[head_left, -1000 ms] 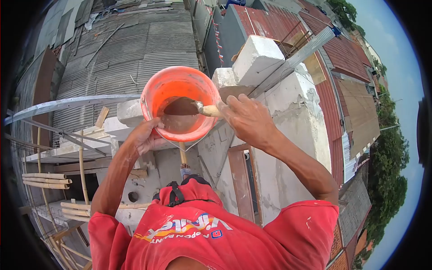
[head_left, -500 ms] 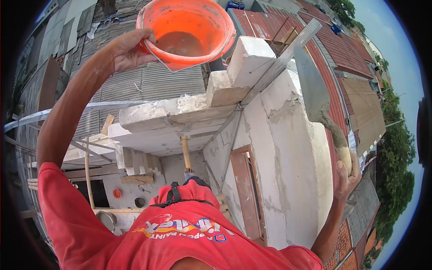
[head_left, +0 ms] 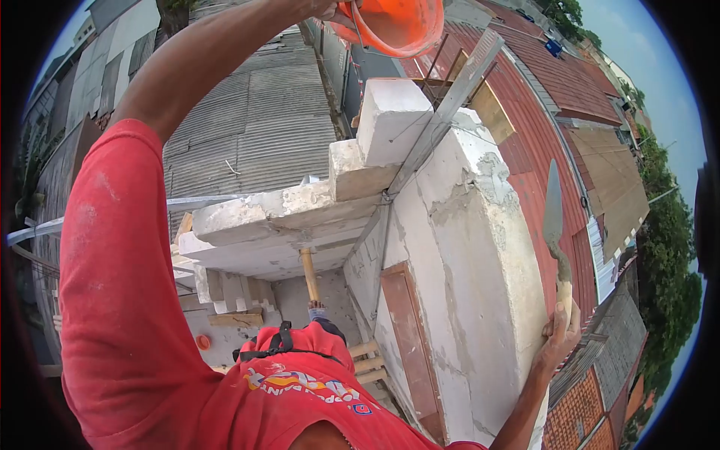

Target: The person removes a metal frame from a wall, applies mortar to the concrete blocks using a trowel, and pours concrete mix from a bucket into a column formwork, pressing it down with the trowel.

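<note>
At the top edge of the view, my left hand (head_left: 337,13) grips the rim and wire handle of an orange bucket (head_left: 401,28), which is tilted and partly cut off. On the right, my right hand (head_left: 562,334) is closed round the wooden handle of a trowel (head_left: 553,210), its grey blade pointing up beside the thick white wall (head_left: 487,262). Grey mortar clings to the trowel's neck. White blocks (head_left: 394,120) sit on top of the wall, below the bucket.
A metal channel (head_left: 457,90) slants over the wall corner. Corrugated grey roofing (head_left: 277,112) lies beyond the wall, red roofing (head_left: 525,165) to the right. Far below are a wooden door (head_left: 412,337), a bamboo pole (head_left: 309,276) and several stacked blocks.
The bucket, first between both hands, has gone up and to the right with my left hand. My right hand has drawn the trowel out of the bucket and over to the right.
</note>
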The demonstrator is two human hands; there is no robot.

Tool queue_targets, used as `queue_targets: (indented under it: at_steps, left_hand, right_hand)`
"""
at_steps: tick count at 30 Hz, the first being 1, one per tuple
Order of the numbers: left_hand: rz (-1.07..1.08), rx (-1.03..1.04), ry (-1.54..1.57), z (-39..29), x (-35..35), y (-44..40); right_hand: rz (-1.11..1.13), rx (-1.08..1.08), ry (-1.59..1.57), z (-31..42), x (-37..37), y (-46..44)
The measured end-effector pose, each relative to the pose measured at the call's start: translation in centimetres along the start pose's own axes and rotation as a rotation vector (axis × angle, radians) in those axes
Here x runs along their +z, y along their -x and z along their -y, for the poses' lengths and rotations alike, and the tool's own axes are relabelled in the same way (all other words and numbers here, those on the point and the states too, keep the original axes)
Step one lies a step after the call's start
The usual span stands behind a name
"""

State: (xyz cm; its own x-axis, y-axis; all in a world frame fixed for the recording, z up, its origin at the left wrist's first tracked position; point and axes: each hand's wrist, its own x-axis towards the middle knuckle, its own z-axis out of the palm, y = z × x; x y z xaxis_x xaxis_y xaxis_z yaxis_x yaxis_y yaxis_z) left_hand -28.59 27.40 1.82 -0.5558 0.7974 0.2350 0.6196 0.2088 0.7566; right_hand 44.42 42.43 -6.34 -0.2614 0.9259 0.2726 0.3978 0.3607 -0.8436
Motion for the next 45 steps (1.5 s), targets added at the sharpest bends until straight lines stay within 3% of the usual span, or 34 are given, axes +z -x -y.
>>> queue_targets:
  at_steps: [1,4,7,12,16,19,22,25,26,31,34,35,38,41,45]
  left_hand:
    - [0.046,-0.007,0.113,-0.5,0.4,-0.4]
    - [0.171,0.264,0.619,-1.6,3.9,0.2]
    - [0.090,0.221,0.489,0.0,5.1,-3.1]
    - [0.194,0.192,0.407,-0.2,4.1,-5.4]
    - [0.189,0.202,0.297,-1.4,3.5,-5.0]
    - [0.122,0.089,0.396,-3.7,3.5,-2.6]
    - [0.230,0.076,0.630,1.2,2.3,-5.4]
    - [0.244,0.032,0.597,6.2,1.4,-7.1]
    - [0.141,-0.051,0.721,6.6,1.3,-7.2]
    - [-0.407,-0.477,1.291,-4.7,1.4,1.0]
    - [-0.157,-0.448,1.264,-4.3,-2.9,2.2]
    - [-0.320,-0.429,1.084,-5.1,-3.3,2.6]
    - [-0.246,-0.376,1.000,-4.0,-6.7,3.6]
    - [-0.381,-0.281,0.847,-5.9,-6.1,6.5]
    - [-0.354,-0.301,0.301,-5.6,-4.7,4.7]
  right_hand:
    - [-0.003,0.013,-0.015,-0.1,0.0,0.0]
    - [0.008,0.018,-0.056,-0.3,-0.1,-0.4]
    - [0.031,0.040,-0.073,-0.5,0.0,-0.3]
    - [0.040,0.066,-0.092,-0.7,0.0,-0.7]
    - [0.041,0.057,-0.073,-0.3,0.1,-0.8]
    - [0.023,0.072,-0.066,0.2,0.4,-0.5]
    - [0.024,0.075,-0.045,0.4,0.3,-0.5]
    - [0.036,0.078,-0.051,0.5,0.4,-0.5]
    - [0.039,0.081,-0.058,0.5,0.3,-0.5]
    - [0.047,0.077,-0.057,-0.2,0.1,-0.6]
    - [0.056,0.083,-0.070,0.0,0.1,-0.5]
    - [0.058,0.087,-0.076,0.1,0.2,-0.4]
    - [0.056,0.080,-0.053,0.6,0.3,-0.4]
    - [0.057,0.083,-0.081,-0.2,0.2,-0.6]
    - [0.053,0.051,-0.047,-0.2,0.1,-0.6]
